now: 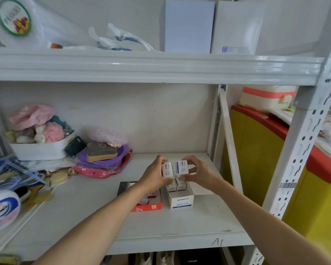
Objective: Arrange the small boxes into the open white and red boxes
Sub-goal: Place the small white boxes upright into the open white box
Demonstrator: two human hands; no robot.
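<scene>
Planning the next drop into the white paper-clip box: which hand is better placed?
Right hand, probably: its small box hangs directly over the white box. The left hand sits nearer the red box.

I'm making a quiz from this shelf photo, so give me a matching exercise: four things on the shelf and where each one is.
1. white box
2. red box
3. white basket
4. two small boxes

A. back left of the shelf
B. held in both hands
C. under the left forearm
D. below the right hand, labelled PAPER CLIPS

Pairs: 1-D, 2-C, 3-A, 4-B
</scene>
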